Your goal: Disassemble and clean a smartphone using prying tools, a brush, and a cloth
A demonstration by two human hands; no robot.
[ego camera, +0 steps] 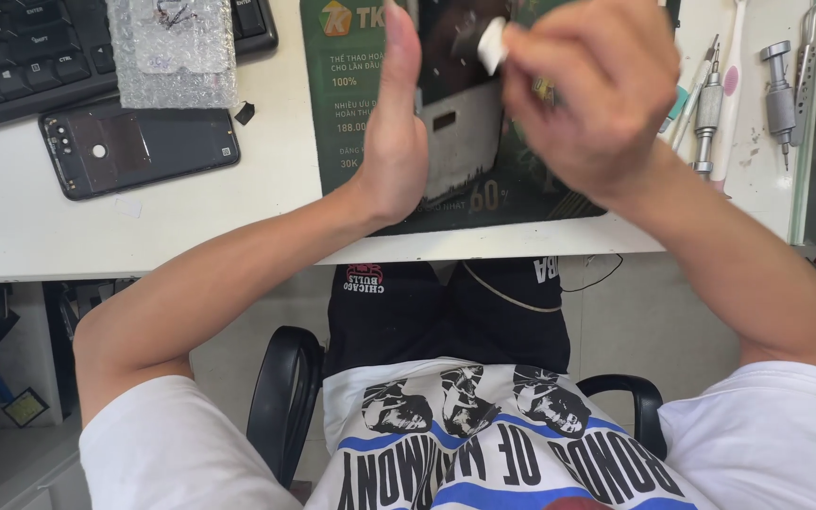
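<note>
Left hand (394, 142) upright, flat, fingers together, bracing edge of dark phone panel (460, 104) over green mat (351, 113), tabletop front edge. Right hand (597, 94) fingers pinched on white wipe (491, 44), blurred. Best: brace firm, light even strokes, panel kept above mat.

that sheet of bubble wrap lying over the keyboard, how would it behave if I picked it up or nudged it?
The bubble wrap looks thin and clear, so probably very light and floppy. It drapes over the keyboard edge toward the dark phone, so a nudge would likely slide it.
</note>
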